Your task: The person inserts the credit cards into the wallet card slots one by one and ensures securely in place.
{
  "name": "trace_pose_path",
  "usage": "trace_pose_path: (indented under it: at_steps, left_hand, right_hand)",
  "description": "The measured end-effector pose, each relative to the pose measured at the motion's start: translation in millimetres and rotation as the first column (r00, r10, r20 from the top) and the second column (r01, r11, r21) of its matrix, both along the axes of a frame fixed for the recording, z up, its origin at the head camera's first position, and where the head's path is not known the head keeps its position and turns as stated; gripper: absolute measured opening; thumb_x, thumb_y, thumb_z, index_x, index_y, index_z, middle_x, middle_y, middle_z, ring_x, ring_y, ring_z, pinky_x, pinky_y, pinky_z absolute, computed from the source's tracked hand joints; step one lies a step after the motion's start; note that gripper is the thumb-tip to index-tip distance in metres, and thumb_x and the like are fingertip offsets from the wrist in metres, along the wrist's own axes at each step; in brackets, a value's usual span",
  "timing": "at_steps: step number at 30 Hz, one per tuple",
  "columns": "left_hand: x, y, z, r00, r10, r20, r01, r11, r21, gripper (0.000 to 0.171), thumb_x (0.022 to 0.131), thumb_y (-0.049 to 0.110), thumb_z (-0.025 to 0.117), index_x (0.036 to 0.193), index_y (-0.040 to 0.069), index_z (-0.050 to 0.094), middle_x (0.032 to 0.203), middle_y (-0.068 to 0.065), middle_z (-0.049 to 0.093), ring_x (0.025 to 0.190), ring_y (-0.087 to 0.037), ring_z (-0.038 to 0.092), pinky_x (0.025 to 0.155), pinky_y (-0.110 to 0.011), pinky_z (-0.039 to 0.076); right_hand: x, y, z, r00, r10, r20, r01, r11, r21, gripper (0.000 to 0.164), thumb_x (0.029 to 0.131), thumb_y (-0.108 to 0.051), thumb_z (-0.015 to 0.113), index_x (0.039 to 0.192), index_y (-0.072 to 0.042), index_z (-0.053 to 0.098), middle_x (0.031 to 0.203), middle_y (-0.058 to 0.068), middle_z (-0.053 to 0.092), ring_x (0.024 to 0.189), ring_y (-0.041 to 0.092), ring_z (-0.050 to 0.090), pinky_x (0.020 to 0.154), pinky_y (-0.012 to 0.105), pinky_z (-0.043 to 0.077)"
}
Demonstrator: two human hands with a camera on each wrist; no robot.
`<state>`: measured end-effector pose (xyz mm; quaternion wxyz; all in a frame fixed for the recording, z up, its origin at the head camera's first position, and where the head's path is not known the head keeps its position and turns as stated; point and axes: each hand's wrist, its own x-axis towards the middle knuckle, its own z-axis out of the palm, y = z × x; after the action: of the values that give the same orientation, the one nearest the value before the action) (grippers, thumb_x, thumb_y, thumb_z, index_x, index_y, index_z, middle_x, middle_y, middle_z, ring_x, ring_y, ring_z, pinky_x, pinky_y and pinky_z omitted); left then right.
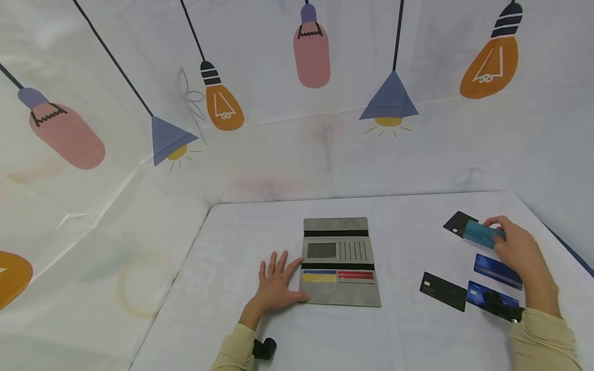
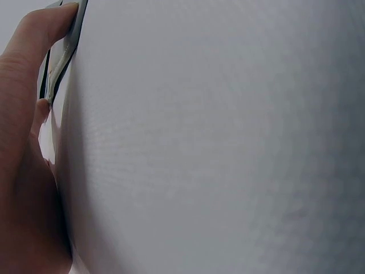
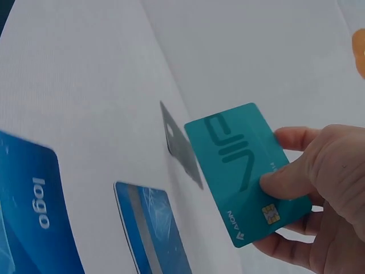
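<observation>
My right hand [image 1: 518, 248] pinches a teal bank card [image 3: 228, 148], thumb on its printed face near the gold chip and fingers behind. In the head view that card overlaps a black card [image 1: 457, 222] on the table. To the left, a grey card wallet [image 1: 341, 297] lies unfolded, showing a dark window, slots, and blue, yellow and red cards tucked into its lower pockets. My left hand [image 1: 275, 289] rests beside it with fingers spread, the thumb and index fingertips at its left edge. The left wrist view shows the thumb on the wallet's edge [image 2: 73, 40].
Nearer me on the right lie a striped blue card [image 1: 498, 271], a black VIP card [image 1: 443, 291] and another blue card [image 1: 478, 294], partly covered by the right wrist camera. A white sheet [image 1: 278, 154] printed with lamps hangs behind the white table [image 1: 223, 232].
</observation>
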<state>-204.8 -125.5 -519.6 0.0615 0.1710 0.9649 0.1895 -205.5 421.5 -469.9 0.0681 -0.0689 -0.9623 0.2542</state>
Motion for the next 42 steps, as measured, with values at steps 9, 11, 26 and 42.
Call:
trace_pose_path:
  at_steps: [9,11,26,42]
  left_hand:
    - [-0.3,0,0.0,1.000,-0.001,0.011,0.001,1.000,-0.002,0.089,0.077,0.063,0.069,0.152,0.028,0.038,0.164,-0.015,0.018,0.150,-0.042,0.003,0.114,-0.068,0.000]
    - [-0.7,0,0.0,1.000,-0.001,0.010,0.001,1.000,-0.003,0.088,0.077,0.063,0.069,0.152,0.028,0.038,0.164,-0.014,0.018,0.150,-0.042,0.003,0.114,-0.067,0.000]
    - [-0.7,-1,-0.9,1.000,-0.003,-0.004,0.003,1.000,-0.007,0.088,0.077,0.063,0.069,0.151,0.026,0.039,0.163,-0.016,0.020,0.150,-0.043,0.005,0.114,-0.068,0.002]
    - [0.0,0,0.4,1.000,-0.007,-0.008,0.007,1.000,0.000,0.088,0.076,0.062,0.069,0.151,0.026,0.039,0.163,-0.016,0.021,0.150,-0.044,0.005,0.114,-0.069,0.002]
  right_hand:
    - [-2.7,-15,4.1,0.999,0.035,-0.005,-0.035,0.999,-0.003,0.038,0.092,0.006,0.039,0.131,0.005,0.041,0.120,0.046,0.042,0.088,0.048,0.046,0.067,0.054,0.042]
    - [-3.2,-19,5.4,0.999,0.044,-0.004,-0.044,0.999,-0.011,0.038,0.093,0.005,0.039,0.131,0.005,0.040,0.122,0.045,0.042,0.090,0.050,0.046,0.068,0.055,0.043]
    - [-1.5,-40,28.9,0.998,0.054,-0.037,-0.056,0.997,-0.061,0.037,0.099,-0.001,0.041,0.136,0.003,0.040,0.129,0.045,0.042,0.109,0.060,0.042,0.083,0.073,0.040]
    - [-11.4,-84,32.4,0.971,0.215,-0.105,-0.224,0.971,-0.081,0.033,0.098,0.000,0.047,0.130,0.003,0.047,0.123,0.038,0.052,0.110,0.055,0.049,0.084,0.069,0.042]
